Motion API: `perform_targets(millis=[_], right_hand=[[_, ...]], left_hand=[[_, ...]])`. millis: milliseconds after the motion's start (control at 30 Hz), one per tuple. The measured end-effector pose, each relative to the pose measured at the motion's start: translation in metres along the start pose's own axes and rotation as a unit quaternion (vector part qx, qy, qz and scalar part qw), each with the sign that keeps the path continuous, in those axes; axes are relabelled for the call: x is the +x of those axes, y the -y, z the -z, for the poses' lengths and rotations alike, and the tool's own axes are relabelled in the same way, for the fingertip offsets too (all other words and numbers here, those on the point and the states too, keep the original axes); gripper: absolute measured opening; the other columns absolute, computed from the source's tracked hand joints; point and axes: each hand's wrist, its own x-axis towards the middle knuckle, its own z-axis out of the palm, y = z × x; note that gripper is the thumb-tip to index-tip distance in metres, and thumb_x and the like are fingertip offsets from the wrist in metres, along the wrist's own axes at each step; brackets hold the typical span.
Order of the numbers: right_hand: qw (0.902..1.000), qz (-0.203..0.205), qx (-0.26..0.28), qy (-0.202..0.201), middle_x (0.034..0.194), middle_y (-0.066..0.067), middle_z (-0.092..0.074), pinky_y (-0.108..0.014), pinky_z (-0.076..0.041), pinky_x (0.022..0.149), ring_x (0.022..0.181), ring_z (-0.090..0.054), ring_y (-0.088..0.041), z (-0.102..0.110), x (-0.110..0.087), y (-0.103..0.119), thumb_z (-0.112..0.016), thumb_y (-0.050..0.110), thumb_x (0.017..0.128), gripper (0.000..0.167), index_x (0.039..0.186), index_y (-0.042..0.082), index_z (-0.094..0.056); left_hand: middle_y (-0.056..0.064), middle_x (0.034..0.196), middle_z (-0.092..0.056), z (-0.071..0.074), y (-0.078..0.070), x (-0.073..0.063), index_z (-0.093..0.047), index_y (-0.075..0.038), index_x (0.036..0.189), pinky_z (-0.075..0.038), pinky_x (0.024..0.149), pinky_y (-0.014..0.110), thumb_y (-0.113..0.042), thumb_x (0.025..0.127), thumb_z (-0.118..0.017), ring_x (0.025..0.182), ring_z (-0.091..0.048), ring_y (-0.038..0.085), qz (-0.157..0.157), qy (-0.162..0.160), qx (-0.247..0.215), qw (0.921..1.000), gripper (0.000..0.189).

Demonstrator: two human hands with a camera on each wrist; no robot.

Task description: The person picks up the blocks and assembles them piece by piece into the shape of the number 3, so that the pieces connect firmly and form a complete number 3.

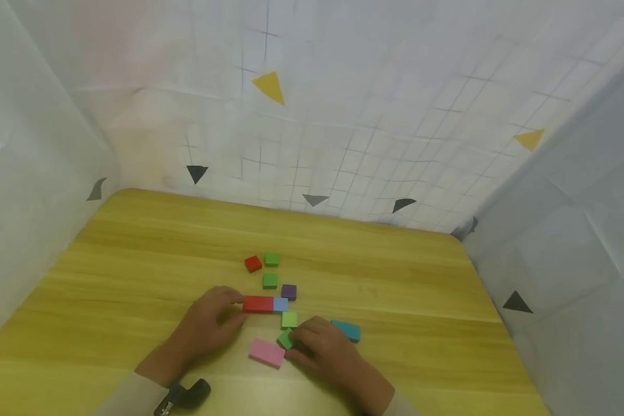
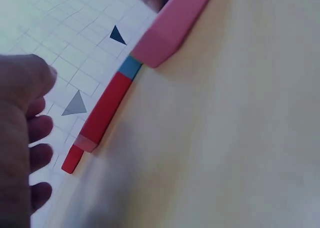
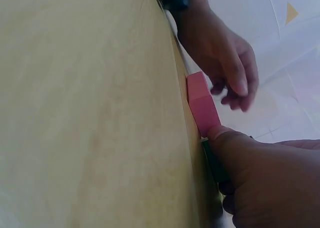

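Note:
With thumb and fingers, my right hand [image 1: 327, 351] pinches a small green block [image 1: 285, 339], which is turned at an angle on the table. The right wrist view shows the thumb along this green block [image 3: 215, 162], close by the pink block's end. My left hand [image 1: 210, 323] has relaxed fingers, with fingertips right at the left end of a long red block [image 1: 258, 304]. A small light blue block [image 1: 281, 304] continues the red one's line. Below them lies a light green block [image 1: 289, 320]. The oblong pink block [image 1: 267, 353] rests between the hands, nearer the person.
Beyond the red block are a purple block [image 1: 289, 292], a green block [image 1: 270, 281], another green block [image 1: 271, 259] and a small red block [image 1: 253, 264]. A teal block [image 1: 346, 330] lies behind the right hand. White patterned sheets [image 1: 312, 115] enclose the wooden table [image 1: 405, 271].

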Motion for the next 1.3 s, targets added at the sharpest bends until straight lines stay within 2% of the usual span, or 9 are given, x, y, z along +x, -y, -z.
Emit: perform_targets(millis=[167,400,567,633,800,1000,1300], right_hand=[[1.0000,-0.004,0.001,0.004,0.100,0.008,-0.069,-0.020,-0.051,0.085,0.096,-0.062,-0.006,0.001,-0.001,0.000,-0.075,0.037,0.089,0.027,0.107,0.017,-0.072],[0.9999,0.003,0.011,-0.004,0.101,0.007,-0.070,-0.020,-0.051,0.086,0.096,-0.062,-0.006,0.001,0.000,0.001,-0.076,0.034,0.087,0.027,0.106,0.016,-0.073],[0.9999,-0.006,0.010,0.008,0.101,0.008,-0.069,-0.021,-0.051,0.086,0.097,-0.062,-0.006,0.002,0.000,0.001,-0.075,0.035,0.088,0.026,0.107,0.016,-0.072],[0.9997,-0.016,0.008,0.019,0.101,0.009,-0.069,-0.021,-0.051,0.086,0.097,-0.062,-0.005,0.002,-0.001,0.001,-0.074,0.036,0.090,0.026,0.107,0.017,-0.072],[0.9996,-0.016,0.012,0.019,0.102,0.009,-0.069,-0.021,-0.051,0.087,0.098,-0.061,-0.005,0.001,-0.001,0.000,-0.073,0.036,0.091,0.025,0.107,0.017,-0.072],[0.9999,-0.006,0.014,0.006,0.101,0.009,-0.069,-0.020,-0.051,0.086,0.097,-0.061,-0.005,-0.001,-0.001,-0.002,-0.075,0.034,0.089,0.024,0.106,0.017,-0.072],[0.9998,-0.007,0.016,0.007,0.102,0.009,-0.069,-0.020,-0.050,0.087,0.098,-0.061,-0.005,-0.001,-0.002,-0.002,-0.075,0.034,0.089,0.025,0.107,0.017,-0.073]], left_hand=[[-0.007,0.112,-0.068,0.005,-0.005,-0.016,-0.070,-0.014,0.110,-0.052,0.090,0.033,-0.019,0.083,-0.078,0.105,-0.062,0.011,-0.043,-0.003,0.009,0.9990,0.029],[-0.012,0.120,-0.065,0.002,-0.017,-0.030,-0.067,-0.022,0.119,-0.053,0.092,0.039,-0.029,0.087,-0.077,0.112,-0.061,0.011,-0.023,0.066,-0.026,0.9972,0.034],[-0.012,0.121,-0.063,-0.004,-0.025,-0.027,-0.067,-0.022,0.120,-0.053,0.093,0.037,-0.031,0.090,-0.075,0.112,-0.060,0.010,-0.045,0.098,-0.049,0.9930,0.033],[-0.015,0.121,-0.062,-0.005,-0.028,-0.026,-0.068,-0.023,0.120,-0.053,0.094,0.034,-0.032,0.090,-0.074,0.113,-0.059,0.007,-0.041,0.113,-0.053,0.9914,0.032],[-0.018,0.117,-0.061,-0.006,-0.028,-0.024,-0.070,-0.025,0.117,-0.053,0.091,0.029,-0.032,0.090,-0.074,0.110,-0.058,0.002,-0.047,0.124,-0.046,0.9901,0.028],[-0.013,0.113,-0.061,-0.006,-0.027,-0.023,-0.071,-0.022,0.114,-0.053,0.088,0.027,-0.027,0.090,-0.074,0.105,-0.058,0.004,-0.062,0.122,-0.048,0.9894,0.024],[-0.016,0.110,-0.062,-0.006,-0.029,-0.023,-0.073,-0.024,0.108,-0.053,0.087,0.026,-0.026,0.085,-0.079,0.103,-0.058,0.003,-0.077,0.098,-0.047,0.9910,0.024]])
